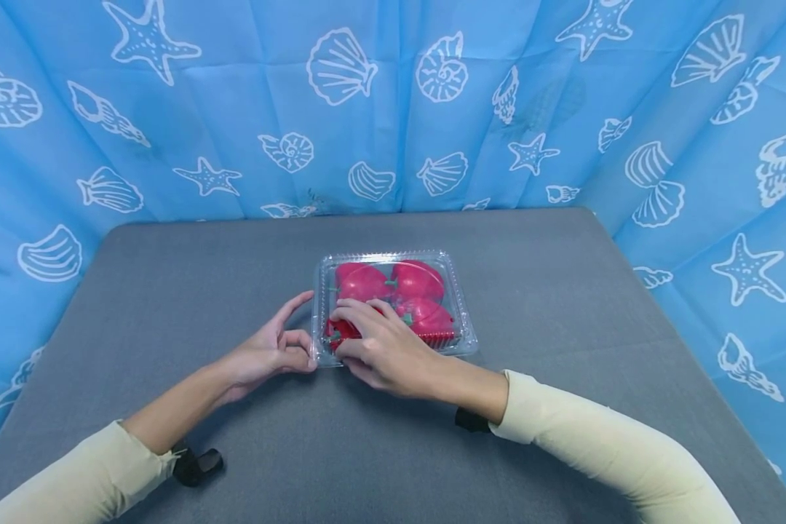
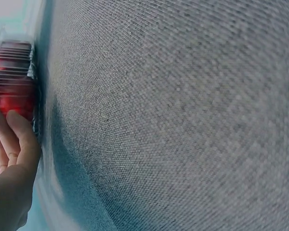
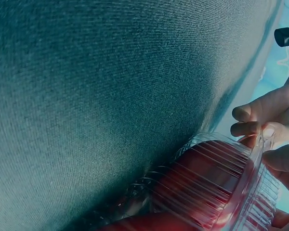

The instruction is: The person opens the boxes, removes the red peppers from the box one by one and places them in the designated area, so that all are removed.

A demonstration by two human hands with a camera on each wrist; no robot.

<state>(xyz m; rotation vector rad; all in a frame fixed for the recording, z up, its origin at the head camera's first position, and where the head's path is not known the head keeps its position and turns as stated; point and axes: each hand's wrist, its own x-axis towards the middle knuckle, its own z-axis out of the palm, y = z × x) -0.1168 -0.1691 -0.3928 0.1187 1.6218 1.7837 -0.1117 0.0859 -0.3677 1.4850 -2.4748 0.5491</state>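
A clear plastic clamshell box (image 1: 463, 320) stands on the table with several glossy red fruits (image 1: 419, 281) inside, green stems showing. At the box's left side, my left hand (image 1: 262, 356) grips the front left corner by the rim, thumb and curled fingers close together while the index finger stretches along the edge. Over the front left of the lid, my right hand (image 1: 393, 356) bends its fingers onto the plastic, its thumb at the front rim. One red fruit is partly hidden beneath it. In the right wrist view, fingers of both hands meet the box rim (image 3: 243, 197).
A grey cloth-covered table (image 1: 236, 269) lies under the box. Behind and beside it hangs a blue curtain (image 1: 380, 131) with white shells and starfish. A black strap (image 1: 196, 466) sits at the left wrist.
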